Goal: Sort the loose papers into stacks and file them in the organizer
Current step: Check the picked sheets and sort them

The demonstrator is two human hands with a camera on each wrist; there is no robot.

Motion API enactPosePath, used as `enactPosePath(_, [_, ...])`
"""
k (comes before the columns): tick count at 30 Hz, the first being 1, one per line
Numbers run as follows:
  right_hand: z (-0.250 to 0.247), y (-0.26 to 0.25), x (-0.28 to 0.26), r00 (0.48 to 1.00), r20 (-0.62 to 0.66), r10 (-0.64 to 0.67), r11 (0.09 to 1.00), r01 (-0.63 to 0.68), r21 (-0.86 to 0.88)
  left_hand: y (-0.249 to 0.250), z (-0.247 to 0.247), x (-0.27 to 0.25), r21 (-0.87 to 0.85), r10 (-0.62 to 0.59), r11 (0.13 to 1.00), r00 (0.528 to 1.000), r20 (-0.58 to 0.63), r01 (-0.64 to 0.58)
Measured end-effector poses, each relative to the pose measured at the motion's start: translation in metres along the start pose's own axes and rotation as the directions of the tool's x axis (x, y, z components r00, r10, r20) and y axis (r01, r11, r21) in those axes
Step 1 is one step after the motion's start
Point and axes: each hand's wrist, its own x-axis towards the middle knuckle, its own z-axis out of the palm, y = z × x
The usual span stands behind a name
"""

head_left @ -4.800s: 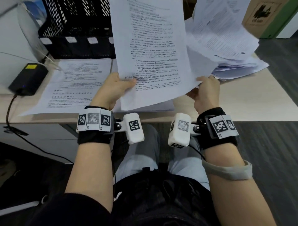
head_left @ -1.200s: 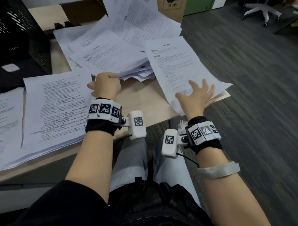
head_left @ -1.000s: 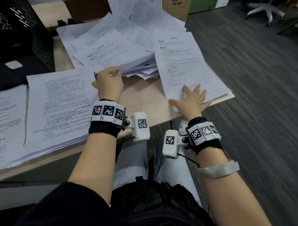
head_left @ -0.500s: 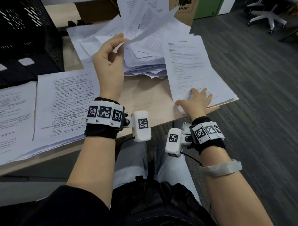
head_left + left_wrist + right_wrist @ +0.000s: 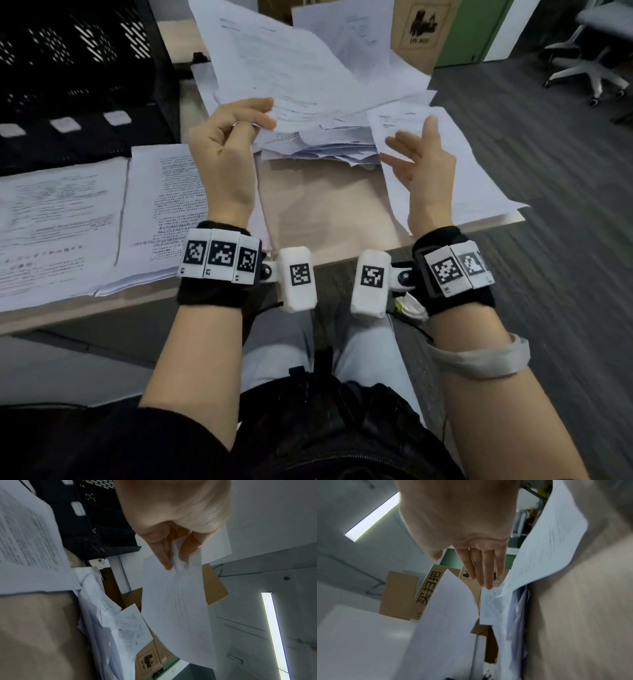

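Observation:
My left hand [image 5: 239, 126] pinches the near corner of a printed sheet [image 5: 284, 65] and holds it up above the messy heap of loose papers [image 5: 329, 144] at the back of the desk. The left wrist view shows the thumb and fingers [image 5: 163, 555] clamped on that sheet [image 5: 178, 608]. My right hand [image 5: 418, 150] hovers with straight spread fingers [image 5: 481, 569] over a single page [image 5: 455, 171] lying at the desk's right corner. Two sorted stacks [image 5: 68, 219] lie at the left. The black mesh organizer [image 5: 75, 75] stands at the back left.
The bare wooden desk [image 5: 318, 212] shows between my hands, its right corner just past the single page. A cardboard box [image 5: 421, 31] stands behind the heap. An office chair [image 5: 589, 68] is on the dark floor at the far right.
My left hand has lifted the sheet higher off the heap. My right hand has risen off the single page and now hovers above it with fingers spread.

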Motion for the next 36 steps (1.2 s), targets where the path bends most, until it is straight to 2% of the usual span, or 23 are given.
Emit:
enactPosePath(2, [0.010, -0.005, -0.010, 0.985, 0.121, 0.123, 0.983, -0.138, 0.125, 0.000, -0.018, -0.008, -0.003, 0.011, 1.000, 1.000, -0.020, -0.011])
enactPosePath(6, [0.031, -0.002, -0.028, 0.904, 0.347, 0.250, 0.934, -0.319, 0.161, 0.000, -0.055, -0.021, -0.006, 0.015, 1.000, 0.999, -0.053, -0.015])
enactPosePath(9, [0.048, 0.007, -0.042, 0.858, 0.407, 0.314, 0.895, -0.411, 0.175, 0.004, -0.082, -0.026, 0.002, 0.017, 1.000, 0.994, -0.109, -0.017])
enactPosePath(13, [0.072, 0.027, -0.060, 0.775, 0.482, 0.409, 0.864, -0.499, 0.069, 0.012, -0.118, -0.032, -0.030, 0.023, 0.999, 0.984, -0.174, -0.028])
enactPosePath(16, [0.094, 0.031, -0.074, 0.755, 0.518, 0.401, 0.888, -0.460, -0.016, 0.022, -0.146, -0.034, -0.096, 0.034, 0.994, 0.973, -0.230, -0.058])
enactPosePath(20, [0.123, 0.027, -0.088, 0.742, 0.576, 0.343, 0.931, -0.351, -0.102, 0.035, -0.184, -0.034, -0.041, 0.036, 0.998, 0.923, -0.382, -0.056])
enactPosePath(24, [0.145, 0.027, -0.104, 0.707, 0.611, 0.356, 0.934, -0.261, -0.243, 0.041, -0.221, -0.032, 0.111, -0.041, 0.988, 0.865, -0.499, 0.111])
enactPosePath(28, [0.159, 0.037, -0.119, 0.683, 0.624, 0.380, 0.922, -0.222, -0.319, 0.035, -0.244, -0.040, 0.214, -0.145, 0.933, 0.846, -0.514, 0.290])
enactPosePath(32, [0.170, 0.046, -0.129, 0.707, 0.599, 0.376, 0.915, -0.179, -0.362, 0.031, -0.259, -0.045, 0.327, -0.250, 0.846, 0.854, -0.457, 0.422])
enactPosePath(36, [0.176, 0.052, -0.135, 0.725, 0.587, 0.360, 0.918, -0.162, -0.362, 0.027, -0.268, -0.050, 0.383, -0.345, 0.755, 0.819, -0.459, 0.532])
